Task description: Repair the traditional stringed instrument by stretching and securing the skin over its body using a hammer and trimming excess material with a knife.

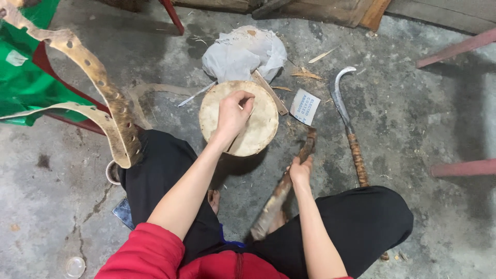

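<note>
A round hide-covered drum stands on the concrete floor in front of my knees. My left hand rests on top of its skin with the fingers curled around a thin pale stick that lies across the drumhead. My right hand grips a long rough wooden stick that slants from near my foot up past the drum's right side. I sit in black trousers and a red top.
A curved sickle with a wrapped handle lies to the right. A crumpled white cloth, a flat wooden strip and a small paper packet lie behind the drum. Punched hide strips hang at left near green fabric.
</note>
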